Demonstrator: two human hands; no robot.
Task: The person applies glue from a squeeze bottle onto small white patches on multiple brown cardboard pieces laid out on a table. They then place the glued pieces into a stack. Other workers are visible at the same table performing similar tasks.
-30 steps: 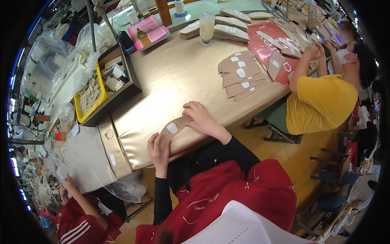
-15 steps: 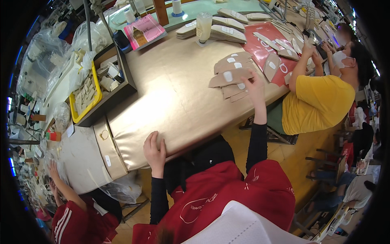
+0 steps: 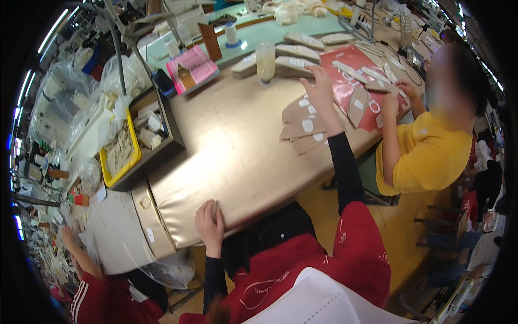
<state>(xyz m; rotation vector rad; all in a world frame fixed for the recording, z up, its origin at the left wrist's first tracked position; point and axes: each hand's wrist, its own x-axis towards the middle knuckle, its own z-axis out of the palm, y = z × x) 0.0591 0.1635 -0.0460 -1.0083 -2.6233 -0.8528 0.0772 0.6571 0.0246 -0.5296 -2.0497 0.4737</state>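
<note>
My right hand rests open-fingered, gripping nothing, over the stack of thin tan cut pieces with white stickers mid-table; they look light, floppy—best pinched at an edge. Left hand lies on the table edge, holding nothing.

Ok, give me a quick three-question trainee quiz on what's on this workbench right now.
1. True or false: the right hand reaches the stack of tan cut pieces.
2. Where does the left hand rest? A) near table edge B) yellow tray C) pink booklet
3. What colour is the sheet under the co-worker's pieces?

Key: 1 true; 2 A; 3 red.
</note>
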